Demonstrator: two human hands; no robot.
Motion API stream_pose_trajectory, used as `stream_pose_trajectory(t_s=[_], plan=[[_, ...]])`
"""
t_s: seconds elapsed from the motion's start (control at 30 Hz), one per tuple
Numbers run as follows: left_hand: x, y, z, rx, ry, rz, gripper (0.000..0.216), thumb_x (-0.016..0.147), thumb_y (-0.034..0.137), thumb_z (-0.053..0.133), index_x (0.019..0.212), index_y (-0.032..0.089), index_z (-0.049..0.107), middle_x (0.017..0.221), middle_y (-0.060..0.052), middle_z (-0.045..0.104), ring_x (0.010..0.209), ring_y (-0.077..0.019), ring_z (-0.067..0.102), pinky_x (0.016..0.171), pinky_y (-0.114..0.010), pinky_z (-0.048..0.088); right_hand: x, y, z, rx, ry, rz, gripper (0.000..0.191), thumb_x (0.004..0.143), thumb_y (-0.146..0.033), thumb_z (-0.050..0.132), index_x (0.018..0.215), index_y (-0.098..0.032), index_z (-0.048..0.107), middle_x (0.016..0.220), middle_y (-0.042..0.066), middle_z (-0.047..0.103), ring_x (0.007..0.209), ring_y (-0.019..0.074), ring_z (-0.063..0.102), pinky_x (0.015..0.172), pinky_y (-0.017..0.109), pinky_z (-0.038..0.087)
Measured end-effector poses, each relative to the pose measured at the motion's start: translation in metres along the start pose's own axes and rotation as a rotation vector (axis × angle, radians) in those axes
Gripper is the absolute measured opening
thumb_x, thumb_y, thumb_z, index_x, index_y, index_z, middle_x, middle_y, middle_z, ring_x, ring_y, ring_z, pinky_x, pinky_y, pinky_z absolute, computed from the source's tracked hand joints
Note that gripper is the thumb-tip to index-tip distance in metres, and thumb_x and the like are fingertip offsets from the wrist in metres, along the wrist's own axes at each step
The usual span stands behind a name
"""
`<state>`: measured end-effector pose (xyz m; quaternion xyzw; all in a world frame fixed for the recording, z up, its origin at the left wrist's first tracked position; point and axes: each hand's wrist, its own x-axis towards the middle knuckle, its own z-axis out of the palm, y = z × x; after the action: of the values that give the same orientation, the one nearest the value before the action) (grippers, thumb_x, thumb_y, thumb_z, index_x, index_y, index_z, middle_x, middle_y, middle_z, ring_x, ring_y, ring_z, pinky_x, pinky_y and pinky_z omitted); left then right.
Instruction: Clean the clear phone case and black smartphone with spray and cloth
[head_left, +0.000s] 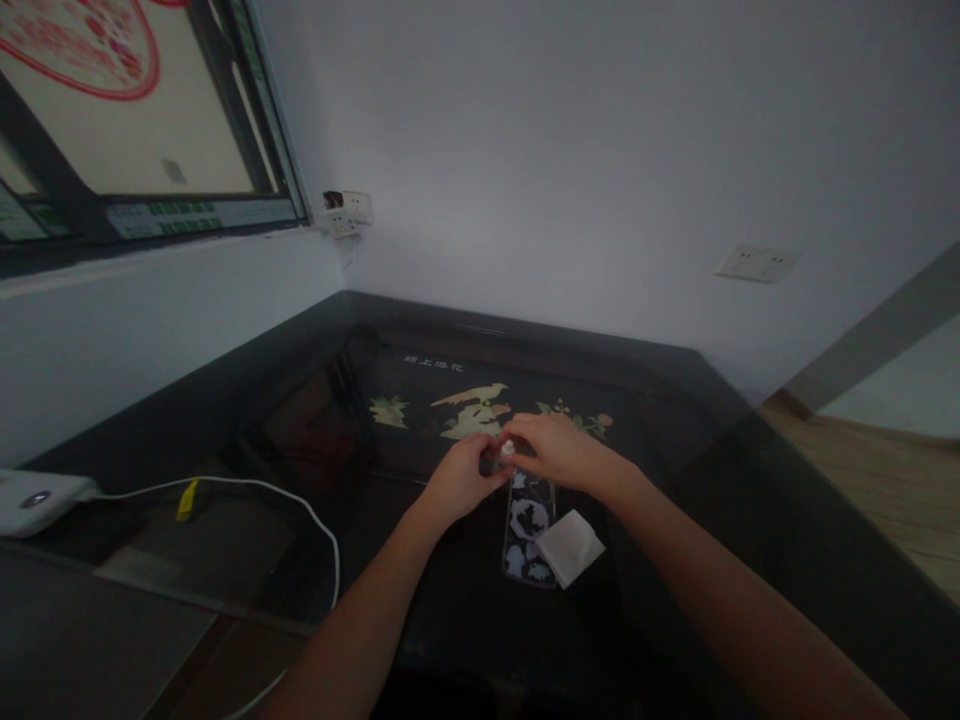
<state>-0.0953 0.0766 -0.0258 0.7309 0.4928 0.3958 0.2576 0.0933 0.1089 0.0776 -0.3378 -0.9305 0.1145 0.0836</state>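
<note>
Nearest me, two bare forearms (697,560) reach in over the near edge of a dark, glossy tabletop (465,590). They meet at a small white-topped item (508,448), held just above the tabletop, about midway between its left and right edges. The fingers of the left hand (457,477) are closed on its lower part, most of which they hide; the right hand (559,450) has thumb and forefinger bent close about the white top, though I can't tell whether they grip it. Just below the hands lies a patterned phone case (529,530), its long side running toward the tabletop's near edge, with a folded white tissue (571,547) overlapping its right side. Beyond the hands, toward the far edge, I see a bird picture (476,400) with flowers. Well apart, at the near left corner, sits a white device (45,500); a white cable (262,484) curves from it, bearing a yellow tag (187,500). Past the far edge, a pale wall (540,180) carries sockets (757,263).
</note>
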Motion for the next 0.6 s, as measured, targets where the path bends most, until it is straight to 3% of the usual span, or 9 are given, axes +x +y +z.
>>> stream_pose_trajectory(t_s=[0.1, 0.2, 0.4, 0.6], plan=[[0.0, 0.0, 0.0, 0.012, 0.0, -0.011, 0.027, 0.08, 0.032, 0.078, 0.102, 0.02, 0.067, 0.095, -0.004, 0.07, 0.087, -0.0207, 0.065, 0.079, -0.032, 0.049, 0.002, 0.001, -0.002, -0.021, -0.021, 0.005, 0.013, 0.092, -0.022, 0.066, 0.104, -0.023, 0.071, 0.098, 0.005, 0.072, 0.09, 0.0217, 0.067, 0.076, 0.031, 0.045], [0.0, 0.001, -0.001, 0.011, -0.003, -0.012, 0.026, 0.08, 0.032, 0.078, 0.1, 0.02, 0.067, 0.094, -0.004, 0.07, 0.087, -0.0207, 0.065, 0.079, -0.032, 0.049, 0.006, 0.0, 0.001, -0.05, -0.015, 0.066, 0.007, 0.091, -0.028, 0.068, 0.093, -0.021, 0.07, 0.09, 0.006, 0.072, 0.082, 0.0215, 0.066, 0.068, 0.03, 0.043], [-0.001, 0.005, -0.004, 0.033, 0.018, 0.001, 0.017, 0.082, 0.031, 0.075, 0.091, 0.02, 0.065, 0.09, -0.003, 0.068, 0.083, -0.0194, 0.063, 0.073, -0.03, 0.047, 0.008, -0.003, 0.006, -0.122, 0.027, 0.172, 0.028, 0.092, -0.047, 0.069, 0.079, -0.022, 0.067, 0.079, 0.006, 0.072, 0.074, 0.0227, 0.067, 0.064, 0.03, 0.041], [0.001, 0.005, -0.005, 0.069, 0.05, -0.001, 0.021, 0.085, 0.029, 0.072, 0.104, 0.021, 0.066, 0.095, -0.004, 0.067, 0.088, -0.0204, 0.063, 0.081, -0.033, 0.049, -0.009, 0.0, -0.008, 0.007, 0.075, 0.2, 0.034, 0.099, -0.051, 0.057, 0.083, -0.022, 0.066, 0.079, 0.006, 0.071, 0.07, 0.0205, 0.065, 0.062, 0.03, 0.042]])
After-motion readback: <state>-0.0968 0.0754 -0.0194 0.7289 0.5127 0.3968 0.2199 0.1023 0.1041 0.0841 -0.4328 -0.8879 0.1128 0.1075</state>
